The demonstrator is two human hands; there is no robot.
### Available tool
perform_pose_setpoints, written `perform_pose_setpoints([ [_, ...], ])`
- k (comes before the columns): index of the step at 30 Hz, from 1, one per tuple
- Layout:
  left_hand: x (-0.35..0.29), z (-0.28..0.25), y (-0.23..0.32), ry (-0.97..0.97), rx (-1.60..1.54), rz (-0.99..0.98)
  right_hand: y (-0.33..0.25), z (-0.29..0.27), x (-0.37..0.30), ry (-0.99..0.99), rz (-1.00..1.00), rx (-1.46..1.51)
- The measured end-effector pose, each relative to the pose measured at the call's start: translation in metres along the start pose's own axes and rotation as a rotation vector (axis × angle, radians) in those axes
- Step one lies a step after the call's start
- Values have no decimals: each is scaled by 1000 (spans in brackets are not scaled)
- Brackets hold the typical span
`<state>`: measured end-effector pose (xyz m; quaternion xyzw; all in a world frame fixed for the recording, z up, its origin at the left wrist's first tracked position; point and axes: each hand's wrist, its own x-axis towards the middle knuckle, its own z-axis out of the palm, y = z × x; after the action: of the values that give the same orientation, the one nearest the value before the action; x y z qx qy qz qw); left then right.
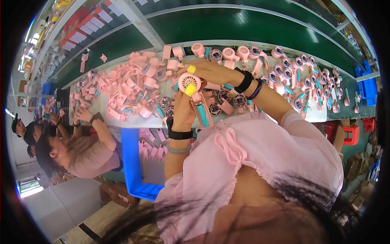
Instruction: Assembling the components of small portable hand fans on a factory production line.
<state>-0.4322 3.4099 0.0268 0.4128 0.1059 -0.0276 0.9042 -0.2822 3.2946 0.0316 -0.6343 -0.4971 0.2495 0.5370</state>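
A pink handheld fan (188, 80) is between my hands, its round slotted grille facing up. Its handle slants down toward me, uncovered, with a teal cylinder showing inside. My left hand (184, 110) is closed around the fan from below, its yellow-wrapped thumb lying by the grille. From the right, my right hand (213, 72) curls over the far side of the fan's head, a yellow wrap on one finger. Part of its grip is hidden behind the head. Around both hands lie open fan heads (215, 108) with dark motors showing.
Pink casing pieces (128, 87) are heaped on the white worktop to the left. Several part-built fans (298, 73) spread rightward. A blue crate (132, 162) with pink parts stands beside my left arm. A co-worker (87, 150) handles parts at left. Metal shelf posts (140, 22) rise behind.
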Motion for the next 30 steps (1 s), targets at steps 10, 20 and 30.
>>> perform_pose_setpoints([
  [10,-20,-8,-4,374,-167,393,-34,64,-51,260,-108,-178],
  [20,-46,-26,-29,622,-151,648,-30,113,-46,-80,0,-25],
  [30,-54,-62,-22,732,-214,692,-13,133,-15,-249,107,112],
])
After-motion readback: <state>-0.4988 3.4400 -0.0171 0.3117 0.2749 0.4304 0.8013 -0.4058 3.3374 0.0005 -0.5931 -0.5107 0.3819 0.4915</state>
